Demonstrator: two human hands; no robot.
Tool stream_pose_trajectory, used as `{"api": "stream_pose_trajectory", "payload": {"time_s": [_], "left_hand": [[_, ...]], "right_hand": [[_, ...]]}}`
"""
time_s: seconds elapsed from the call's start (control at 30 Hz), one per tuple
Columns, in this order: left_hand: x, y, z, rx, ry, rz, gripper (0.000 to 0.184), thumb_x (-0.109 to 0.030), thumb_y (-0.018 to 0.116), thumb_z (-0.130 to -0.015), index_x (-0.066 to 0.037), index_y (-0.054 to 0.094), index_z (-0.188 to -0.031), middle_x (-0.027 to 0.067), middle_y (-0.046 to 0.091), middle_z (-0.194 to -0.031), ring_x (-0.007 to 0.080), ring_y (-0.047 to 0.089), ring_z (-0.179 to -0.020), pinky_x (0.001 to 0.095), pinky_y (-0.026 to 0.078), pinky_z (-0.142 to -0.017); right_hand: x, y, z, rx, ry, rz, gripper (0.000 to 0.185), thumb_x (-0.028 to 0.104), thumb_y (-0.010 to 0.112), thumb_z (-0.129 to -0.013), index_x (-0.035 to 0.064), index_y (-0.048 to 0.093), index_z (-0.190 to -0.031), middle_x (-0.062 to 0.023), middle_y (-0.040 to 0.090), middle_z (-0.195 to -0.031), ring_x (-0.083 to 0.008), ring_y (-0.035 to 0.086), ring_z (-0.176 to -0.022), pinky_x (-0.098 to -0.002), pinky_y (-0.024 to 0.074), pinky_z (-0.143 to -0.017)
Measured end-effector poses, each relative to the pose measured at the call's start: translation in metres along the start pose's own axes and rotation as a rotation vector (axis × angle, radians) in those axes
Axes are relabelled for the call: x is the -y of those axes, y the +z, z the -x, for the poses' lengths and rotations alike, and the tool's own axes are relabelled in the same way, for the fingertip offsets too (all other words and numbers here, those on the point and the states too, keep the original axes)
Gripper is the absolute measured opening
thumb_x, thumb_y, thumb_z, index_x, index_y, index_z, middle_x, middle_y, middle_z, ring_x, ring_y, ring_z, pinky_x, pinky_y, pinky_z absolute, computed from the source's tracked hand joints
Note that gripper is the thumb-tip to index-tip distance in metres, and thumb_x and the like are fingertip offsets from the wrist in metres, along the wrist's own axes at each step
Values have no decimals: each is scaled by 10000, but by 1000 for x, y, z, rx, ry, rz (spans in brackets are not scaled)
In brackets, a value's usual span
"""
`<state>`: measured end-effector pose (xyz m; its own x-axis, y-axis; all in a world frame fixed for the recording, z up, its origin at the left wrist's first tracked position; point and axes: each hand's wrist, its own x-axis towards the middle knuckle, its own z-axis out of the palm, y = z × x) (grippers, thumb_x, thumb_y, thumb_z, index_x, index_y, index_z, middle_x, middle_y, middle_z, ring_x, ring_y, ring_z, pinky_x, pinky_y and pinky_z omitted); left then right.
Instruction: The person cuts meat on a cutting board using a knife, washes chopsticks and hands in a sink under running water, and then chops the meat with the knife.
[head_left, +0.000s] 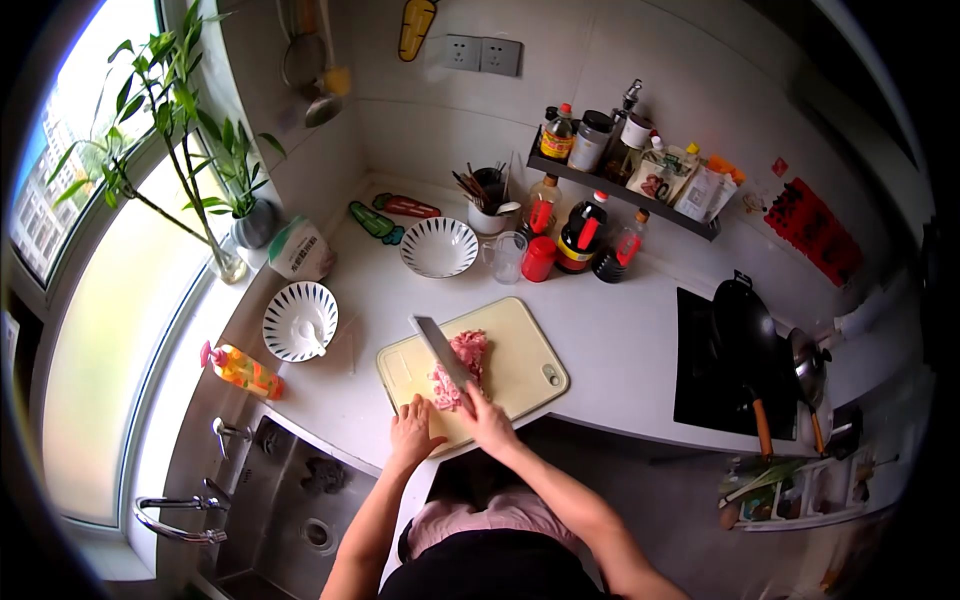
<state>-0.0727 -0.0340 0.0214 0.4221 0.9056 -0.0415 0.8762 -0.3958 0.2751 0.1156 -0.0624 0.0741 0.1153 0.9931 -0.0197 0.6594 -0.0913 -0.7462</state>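
Note:
On the cream cutting board (525, 345) lies a heap of chopped pink meat (468, 350). My right hand (486, 422) is closed around the handle of a cleaver (440, 345), whose broad blade slants across the left side of the meat. The handle itself is mostly hidden by my fingers. My left hand (412, 432) rests on the near left edge of the board, fingers stretched and thumb apart, holding nothing. It sits a little to the left of the meat, apart from the blade.
A striped bowl (283, 340) with a white spoon and another striped bowl (440, 247) stand behind the board. Sauce bottles (578, 235) line the wall. At the left are a soap bottle (243, 370) and sink (275, 500); a wok (745, 325) sits right on the black hob (695, 370).

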Motion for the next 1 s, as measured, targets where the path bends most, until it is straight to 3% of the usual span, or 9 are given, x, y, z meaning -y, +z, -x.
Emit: {"api": "stream_pose_trajectory", "payload": {"time_s": [0.1,0.2,0.23,0.37,0.43,0.5,0.8,0.87,1.0], "left_hand": [[-2,3,2,-3,-19,9,945,-476,843,-617,-79,461,-1385,115,424,-1465,299,455,-1251,418,428,-935],[-4,3,1,-2,-37,12,948,-472,844,-617,-85,455,-1391,108,422,-1467,297,449,-1256,415,424,-935],[-4,2,1,1,-40,12,951,-467,846,-618,-89,451,-1396,106,421,-1468,296,448,-1258,414,423,-935],[-8,-5,-2,34,-71,22,953,-453,852,-615,-97,445,-1400,103,414,-1478,299,444,-1261,422,422,-941],[-9,-6,1,45,-80,41,951,-436,858,-612,-100,444,-1400,102,407,-1484,300,439,-1266,429,418,-951],[-9,-7,2,50,-93,39,950,-432,859,-611,-101,444,-1399,100,402,-1488,300,437,-1269,431,417,-955],[-13,-10,-2,96,-109,34,957,-429,859,-610,-103,440,-1406,100,385,-1505,302,427,-1282,432,420,-960],[-13,-10,-2,93,-109,20,959,-432,860,-607,-105,441,-1405,101,384,-1506,302,428,-1280,433,421,-958],[-13,-11,-3,79,-94,24,959,-432,860,-606,-105,437,-1402,102,393,-1493,308,436,-1269,437,424,-953]], "right_hand": [[-8,-39,-15,-139,-226,-265,377,219,589,-970,15,505,-1276,-103,670,-749,-200,672,-653,-336,530,-597],[22,-98,-22,-25,-265,-312,283,213,528,-1004,36,467,-1216,-31,547,-675,-91,538,-545,-267,449,-510],[21,-102,-28,-14,-297,-369,266,212,508,-1007,39,468,-1204,-70,569,-683,-187,556,-525,-316,470,-517],[-8,-78,-44,-256,-282,161,270,266,541,-987,41,484,-1126,-217,648,-786,-439,624,-678,-486,496,-583],[-32,-58,-45,-219,-269,266,282,308,563,-967,45,499,-1046,-210,664,-776,-400,650,-680,-503,505,-576],[-40,-51,-44,23,-116,429,272,323,561,-964,62,498,-1009,-201,663,-723,-403,655,-660,-510,512,-569],[-15,-75,-59,-219,-319,269,290,342,584,-956,70,499,-1012,-192,643,-687,-409,642,-641,-502,491,-530],[-45,-52,-61,-31,-131,489,291,353,580,-953,79,504,-1015,-173,633,-629,-377,652,-604,-467,517,-514],[-38,-62,-62,28,-139,425,293,344,588,-954,68,498,-991,-191,630,-635,-406,638,-613,-512,495,-532]]}}
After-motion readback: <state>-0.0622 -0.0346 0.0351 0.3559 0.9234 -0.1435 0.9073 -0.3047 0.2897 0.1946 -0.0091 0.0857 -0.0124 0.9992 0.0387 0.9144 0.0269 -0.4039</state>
